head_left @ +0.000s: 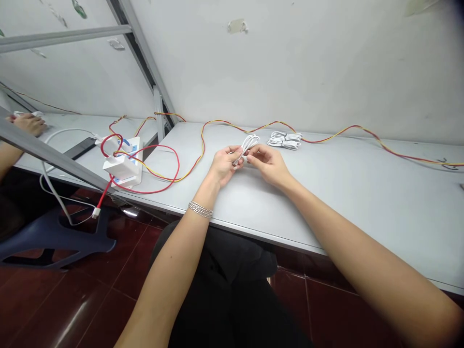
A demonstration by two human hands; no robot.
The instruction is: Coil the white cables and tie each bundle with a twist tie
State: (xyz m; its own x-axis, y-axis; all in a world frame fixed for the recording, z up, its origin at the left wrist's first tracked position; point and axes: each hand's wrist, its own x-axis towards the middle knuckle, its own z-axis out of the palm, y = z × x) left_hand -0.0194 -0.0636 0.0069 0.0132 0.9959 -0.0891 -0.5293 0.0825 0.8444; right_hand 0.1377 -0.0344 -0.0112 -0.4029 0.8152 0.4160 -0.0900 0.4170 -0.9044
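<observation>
A looped white cable [250,141] is gripped between the thumb and fingers of my left hand [222,166], held just above the table. My right hand [268,164] is close beside it, thumb and fingertips pinched together near the lower loops. Whatever lies between those fingertips is too small to make out. Behind my right hand, several coiled white cables [284,140] rest on the table in a pile, with dark ties around them.
A twisted red and yellow wire [275,123] runs along the back of the white table [348,208]. At left stand a power strip with white adapters [121,166], a metal frame post [54,145] and a phone [80,148]. Another person's hand [29,124] is beyond the frame.
</observation>
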